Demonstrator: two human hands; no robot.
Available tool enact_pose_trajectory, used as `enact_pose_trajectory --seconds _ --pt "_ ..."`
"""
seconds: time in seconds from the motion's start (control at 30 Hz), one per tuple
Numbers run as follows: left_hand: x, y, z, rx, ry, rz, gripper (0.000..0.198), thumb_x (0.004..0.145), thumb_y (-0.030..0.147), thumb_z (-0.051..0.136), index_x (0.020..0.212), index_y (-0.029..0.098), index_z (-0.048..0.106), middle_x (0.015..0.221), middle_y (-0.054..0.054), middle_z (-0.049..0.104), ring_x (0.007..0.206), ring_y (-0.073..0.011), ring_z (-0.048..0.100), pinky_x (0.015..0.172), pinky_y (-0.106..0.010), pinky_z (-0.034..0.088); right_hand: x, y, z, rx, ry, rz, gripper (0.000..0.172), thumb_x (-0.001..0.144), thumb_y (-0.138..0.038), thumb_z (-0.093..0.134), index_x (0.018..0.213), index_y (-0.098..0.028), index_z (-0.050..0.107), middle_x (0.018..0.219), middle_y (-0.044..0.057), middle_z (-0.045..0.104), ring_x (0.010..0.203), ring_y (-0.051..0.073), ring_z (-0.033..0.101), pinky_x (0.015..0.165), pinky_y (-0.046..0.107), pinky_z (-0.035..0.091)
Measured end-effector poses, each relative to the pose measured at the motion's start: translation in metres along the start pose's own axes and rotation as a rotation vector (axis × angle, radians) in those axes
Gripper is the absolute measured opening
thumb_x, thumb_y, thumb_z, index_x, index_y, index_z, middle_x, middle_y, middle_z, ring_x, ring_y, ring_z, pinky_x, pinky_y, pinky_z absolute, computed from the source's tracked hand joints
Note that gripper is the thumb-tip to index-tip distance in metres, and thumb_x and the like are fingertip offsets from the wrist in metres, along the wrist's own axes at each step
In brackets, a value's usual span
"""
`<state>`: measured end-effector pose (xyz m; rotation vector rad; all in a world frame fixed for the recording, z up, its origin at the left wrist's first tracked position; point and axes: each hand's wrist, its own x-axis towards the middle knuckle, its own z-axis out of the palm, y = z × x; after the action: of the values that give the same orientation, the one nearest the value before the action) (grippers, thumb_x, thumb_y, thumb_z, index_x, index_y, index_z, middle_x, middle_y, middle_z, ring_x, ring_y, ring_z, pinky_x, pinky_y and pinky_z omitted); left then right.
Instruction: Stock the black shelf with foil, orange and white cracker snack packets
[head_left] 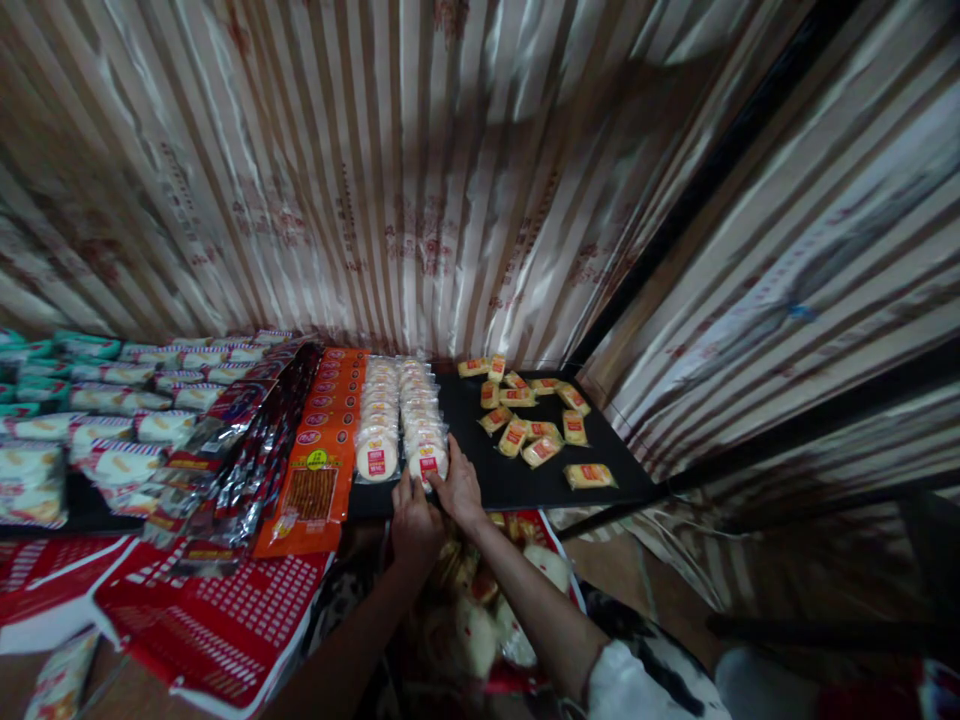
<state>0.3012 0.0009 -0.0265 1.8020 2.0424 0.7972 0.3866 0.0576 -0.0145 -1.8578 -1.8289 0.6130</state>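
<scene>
Two columns of round, white, clear-wrapped snacks lie on a black table (pixel 495 480). At the front end of the right-hand column is a round snack (pixel 427 464) with a red label. My left hand (pixel 417 522) holds its near edge with the fingertips pressed together. My right hand (pixel 459 488) grips the same snack from its right side, thumb below and fingers along the edge. The front snack of the left-hand column (pixel 376 458) lies just left of my hands, untouched.
Orange snack packets (pixel 319 470), dark shiny packets (pixel 232 440) and white packets (pixel 127 465) lie to the left. Small yellow packets (pixel 541 448) are scattered on the right. Below stand a red basket (pixel 217 610) and a container of wrapped food. A striped curtain (pixel 337 180) hangs behind.
</scene>
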Motion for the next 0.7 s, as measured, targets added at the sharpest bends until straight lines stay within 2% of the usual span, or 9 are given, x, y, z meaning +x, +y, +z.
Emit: enact_pose_trajectory --seconds 0.2,0.37,0.47,0.57,0.7 --pt "0.0061 0.0029 0.0021 -0.019 0.048 -0.044 0.050 0.074 0.010 0.042 0.123 0.003 0.051 0.134 -0.020 0.043 0.121 -0.0286 0.042 0.103 -0.037 0.034 0.0048 -0.0035 0.0078 -0.016 0.044 0.016 0.064 0.078 -0.029 0.052 0.137 -0.014 0.032 0.120 0.014 0.055 0.111 0.028 0.048 0.095 0.035 0.036" --pt "0.0064 0.0070 -0.0041 -0.046 0.067 -0.018 0.042 0.082 0.017 0.042 0.121 0.005 0.053 0.130 -0.021 0.044 0.119 -0.0293 0.042 0.100 -0.039 0.037 0.0047 -0.0075 0.0092 -0.008 0.056 0.023 0.065 0.078 -0.030 0.051 0.138 -0.016 0.031 0.119 0.013 0.054 0.111 0.028 0.047 0.093 0.034 0.037" --pt "0.0048 0.0079 -0.0059 -0.070 0.047 0.009 0.043 0.084 0.020 0.041 0.124 0.006 0.051 0.126 -0.021 0.046 0.116 -0.0279 0.045 0.096 -0.036 0.041 0.0042 -0.0084 0.0084 -0.011 0.057 0.035 0.065 0.079 -0.029 0.050 0.139 -0.015 0.030 0.119 0.013 0.054 0.112 0.028 0.047 0.093 0.034 0.037" --pt "0.0054 0.0064 -0.0038 -0.055 0.027 0.059 0.045 0.083 0.017 0.043 0.125 0.004 0.049 0.123 -0.020 0.050 0.117 -0.0272 0.045 0.099 -0.036 0.039 0.0057 -0.0071 0.0086 0.000 0.046 0.036 0.062 0.080 -0.029 0.050 0.138 -0.015 0.033 0.121 0.013 0.053 0.113 0.028 0.046 0.095 0.035 0.037" --pt "0.0086 0.0041 -0.0015 -0.026 0.013 0.030 0.045 0.081 0.015 0.041 0.123 0.004 0.051 0.125 -0.020 0.050 0.117 -0.0293 0.045 0.096 -0.037 0.042 0.0045 -0.0012 0.0082 0.108 0.062 0.018 0.062 0.078 -0.032 0.052 0.135 -0.012 0.036 0.122 0.015 0.053 0.114 0.027 0.047 0.095 0.037 0.038"
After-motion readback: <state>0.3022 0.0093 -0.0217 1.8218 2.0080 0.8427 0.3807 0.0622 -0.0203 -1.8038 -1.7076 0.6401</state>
